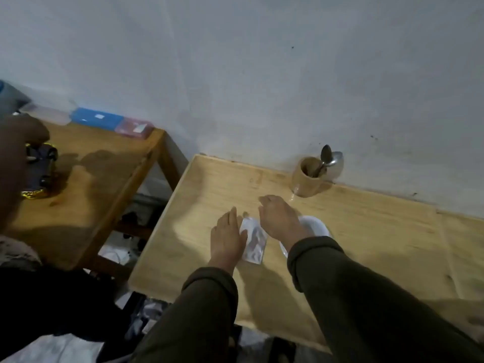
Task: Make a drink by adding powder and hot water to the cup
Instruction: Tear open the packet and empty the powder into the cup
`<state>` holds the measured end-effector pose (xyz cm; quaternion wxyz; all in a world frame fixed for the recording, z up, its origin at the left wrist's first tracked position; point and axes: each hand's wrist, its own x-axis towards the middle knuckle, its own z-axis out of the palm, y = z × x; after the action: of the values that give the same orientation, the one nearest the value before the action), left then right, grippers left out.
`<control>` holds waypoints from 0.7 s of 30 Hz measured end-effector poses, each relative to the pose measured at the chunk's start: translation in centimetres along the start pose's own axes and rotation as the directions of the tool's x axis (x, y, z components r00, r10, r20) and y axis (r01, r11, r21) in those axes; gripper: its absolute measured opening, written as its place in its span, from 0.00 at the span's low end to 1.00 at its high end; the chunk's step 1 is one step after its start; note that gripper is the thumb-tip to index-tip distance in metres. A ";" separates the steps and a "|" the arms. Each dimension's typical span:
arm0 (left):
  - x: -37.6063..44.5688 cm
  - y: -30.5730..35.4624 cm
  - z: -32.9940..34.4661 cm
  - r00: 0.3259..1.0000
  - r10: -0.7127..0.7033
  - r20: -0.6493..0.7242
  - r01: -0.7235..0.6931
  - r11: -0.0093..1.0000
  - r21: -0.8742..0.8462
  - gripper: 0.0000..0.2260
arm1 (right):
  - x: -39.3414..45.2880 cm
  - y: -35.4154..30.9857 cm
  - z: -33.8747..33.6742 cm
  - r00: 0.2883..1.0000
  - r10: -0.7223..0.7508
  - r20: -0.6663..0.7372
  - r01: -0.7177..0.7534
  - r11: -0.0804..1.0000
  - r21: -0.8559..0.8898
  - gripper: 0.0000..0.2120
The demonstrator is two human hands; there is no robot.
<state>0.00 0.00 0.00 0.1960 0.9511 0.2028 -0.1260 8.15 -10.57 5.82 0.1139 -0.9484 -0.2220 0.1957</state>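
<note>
A silvery powder sachet (254, 242) lies flat on the light wooden table (214, 184). My left hand (227, 238) rests palm-down on the sachet's left edge, fingers spread. My right hand (280, 218) hovers just right of the sachet's top end, fingers curled; whether it touches the sachet I cannot tell. A white cup or bowl (318, 227) sits right behind my right wrist, mostly hidden by the hand and sleeve. At the back, against the wall, a wooden holder (307, 183) contains a metal spoon (324, 157).
A lower wooden table (104, 163) stands to the left, with a blue box (97, 119), a pink box (135, 128) and a dark gold-trimmed object (42, 171). Another person's hand (15, 153) reaches in at the far left. Clutter fills the gap between the tables.
</note>
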 end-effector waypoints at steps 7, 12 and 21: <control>1.0 1.1 -1.2 0.999 0.039 -0.011 -0.039 0.997 -0.062 0.21 | 1.6 0.1 0.0 0.991 0.114 0.075 -0.107 0.991 -0.085 0.19; 2.2 0.4 -0.7 0.999 0.050 0.017 -0.048 0.992 -0.119 0.20 | 2.4 -0.1 2.0 0.974 0.197 0.113 -0.185 0.977 -0.106 0.17; 2.8 0.0 -0.3 0.997 0.077 0.008 -0.074 0.975 -0.210 0.17 | 3.5 -0.3 3.2 0.950 0.306 0.065 -0.300 0.950 -0.090 0.15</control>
<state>2.54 1.06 -0.58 0.3013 0.9311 0.1770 -0.1042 9.57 -8.26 1.96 0.0362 -0.9667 -0.0855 0.2387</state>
